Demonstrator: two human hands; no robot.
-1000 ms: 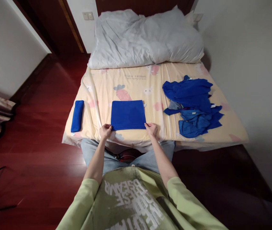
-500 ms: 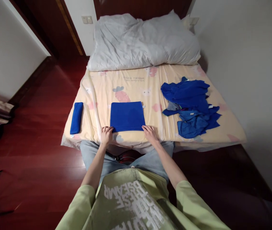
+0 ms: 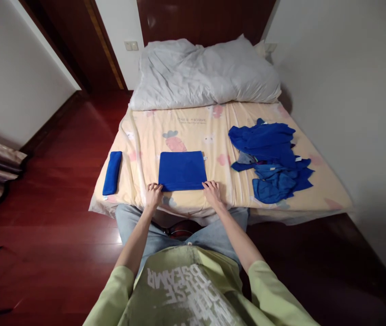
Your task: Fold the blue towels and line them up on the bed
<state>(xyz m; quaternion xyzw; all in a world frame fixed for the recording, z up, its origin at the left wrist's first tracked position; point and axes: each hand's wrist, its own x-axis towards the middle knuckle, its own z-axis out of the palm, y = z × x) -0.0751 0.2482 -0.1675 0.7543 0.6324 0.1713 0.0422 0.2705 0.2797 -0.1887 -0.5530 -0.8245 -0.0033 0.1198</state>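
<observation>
A folded blue cloth (image 3: 182,170) lies flat as a neat rectangle on the bed's cream sheet (image 3: 193,127), near the front edge. My left hand (image 3: 153,194) rests at its near left corner, fingers curled down on the edge. At the near right corner sits my right hand (image 3: 212,193), its fingers likewise bent onto the cloth's edge. Whether either hand pinches the cloth or only presses it is unclear. A rolled blue cloth (image 3: 112,172) lies at the bed's left side.
A heap of loose blue cloths (image 3: 272,155) lies on the right of the bed. A crumpled white duvet (image 3: 205,72) fills the bed's head. Dark red wooden floor surrounds the bed; a white wall stands to the right.
Both hands have shifted slightly, from gripping the near corners to resting with fingers on the cloth's near edge. The camera has tilted up a little. The cloth stays flat.
</observation>
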